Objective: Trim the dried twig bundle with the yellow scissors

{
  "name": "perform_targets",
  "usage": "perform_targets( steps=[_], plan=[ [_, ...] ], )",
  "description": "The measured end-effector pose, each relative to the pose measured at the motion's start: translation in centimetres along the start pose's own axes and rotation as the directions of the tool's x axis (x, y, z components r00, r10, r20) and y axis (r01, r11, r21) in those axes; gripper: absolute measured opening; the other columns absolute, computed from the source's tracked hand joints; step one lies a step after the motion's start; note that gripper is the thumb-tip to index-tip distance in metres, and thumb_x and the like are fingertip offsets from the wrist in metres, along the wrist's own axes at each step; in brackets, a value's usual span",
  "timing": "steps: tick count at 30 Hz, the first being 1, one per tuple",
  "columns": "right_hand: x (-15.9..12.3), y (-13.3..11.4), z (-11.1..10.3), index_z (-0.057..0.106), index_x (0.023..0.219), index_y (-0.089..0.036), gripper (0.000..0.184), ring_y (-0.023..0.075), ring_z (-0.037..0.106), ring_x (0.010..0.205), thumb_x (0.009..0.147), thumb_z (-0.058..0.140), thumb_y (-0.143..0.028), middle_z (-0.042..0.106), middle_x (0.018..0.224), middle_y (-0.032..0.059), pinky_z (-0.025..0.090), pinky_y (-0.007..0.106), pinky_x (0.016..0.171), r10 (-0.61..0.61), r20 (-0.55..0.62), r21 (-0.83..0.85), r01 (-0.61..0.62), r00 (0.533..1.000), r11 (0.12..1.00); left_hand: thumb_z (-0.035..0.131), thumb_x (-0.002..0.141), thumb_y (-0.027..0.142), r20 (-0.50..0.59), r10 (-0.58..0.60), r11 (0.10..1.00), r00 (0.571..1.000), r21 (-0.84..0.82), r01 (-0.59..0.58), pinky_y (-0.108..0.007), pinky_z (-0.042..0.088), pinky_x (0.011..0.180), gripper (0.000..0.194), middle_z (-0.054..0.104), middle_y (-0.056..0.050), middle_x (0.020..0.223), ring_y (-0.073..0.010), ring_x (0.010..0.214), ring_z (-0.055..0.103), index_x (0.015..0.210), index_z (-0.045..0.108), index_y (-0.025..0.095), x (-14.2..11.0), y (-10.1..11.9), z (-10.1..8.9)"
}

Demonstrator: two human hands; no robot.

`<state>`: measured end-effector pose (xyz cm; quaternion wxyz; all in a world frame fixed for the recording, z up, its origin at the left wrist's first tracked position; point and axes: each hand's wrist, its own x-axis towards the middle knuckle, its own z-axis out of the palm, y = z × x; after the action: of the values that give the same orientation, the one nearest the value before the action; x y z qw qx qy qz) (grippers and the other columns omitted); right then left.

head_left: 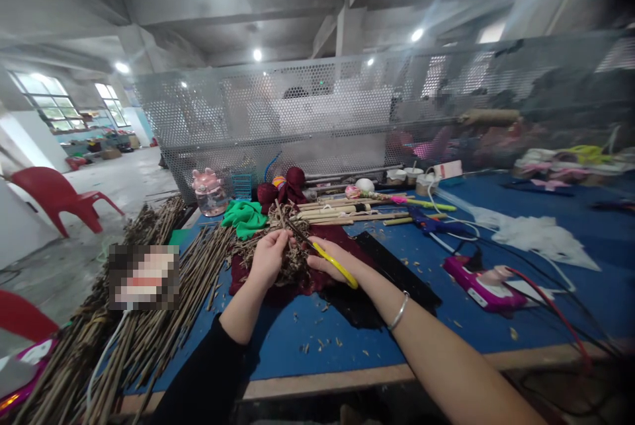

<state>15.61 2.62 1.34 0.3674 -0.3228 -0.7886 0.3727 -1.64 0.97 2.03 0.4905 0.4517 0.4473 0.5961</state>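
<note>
My left hand [268, 256] is closed around a bundle of dry brown twigs [292, 260] held over a dark red cloth [342, 240] on the blue table [421, 326]. My right hand [330, 262] grips yellow-handled scissors [337, 264], whose dark blades point up and left into the twigs. A silver bangle [398, 311] sits on my right wrist. Small twig offcuts lie scattered on the table in front of my hands.
A long pile of brown sticks [163, 306] fills the table's left side. Behind lie a green cloth [244, 217], a pink bottle [209, 192], pale bamboo sticks [347, 210], a pink device with cables [479, 286] and white material [536, 236]. A perforated metal screen [322, 114] backs the table. Red chairs [57, 195] stand left.
</note>
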Motion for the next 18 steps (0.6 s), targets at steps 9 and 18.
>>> perform_targets(
  steps=[9,18],
  plan=[
    [-0.1,-0.8,-1.1,0.056,0.104,-0.015,0.050,0.0226,0.055,0.090,0.075,0.050,-0.056,0.061,0.098,0.0068,0.042,0.035,0.082,-0.020,0.159,-0.031,0.026,0.987,0.999,0.067,0.067,0.037,0.211,-0.056,0.939,0.976,-0.320,0.123,-0.021,0.044,0.062,0.026,0.058,0.000,0.065,-0.0102,0.062,0.056,0.073,0.055,0.014,-0.8,0.1,1.0],
    [-0.2,-0.8,-0.7,0.055,0.101,-0.013,0.053,0.0200,0.055,0.087,0.075,0.049,-0.059,0.061,0.097,0.0069,0.042,0.030,0.078,-0.048,0.135,-0.039,0.053,0.990,0.998,0.064,0.072,0.035,0.213,-0.059,0.834,0.975,-0.526,0.165,-0.024,0.046,0.063,0.024,0.039,0.006,0.052,-0.0073,0.051,0.046,0.071,0.049,0.016,-0.9,0.2,1.4]
  ],
)
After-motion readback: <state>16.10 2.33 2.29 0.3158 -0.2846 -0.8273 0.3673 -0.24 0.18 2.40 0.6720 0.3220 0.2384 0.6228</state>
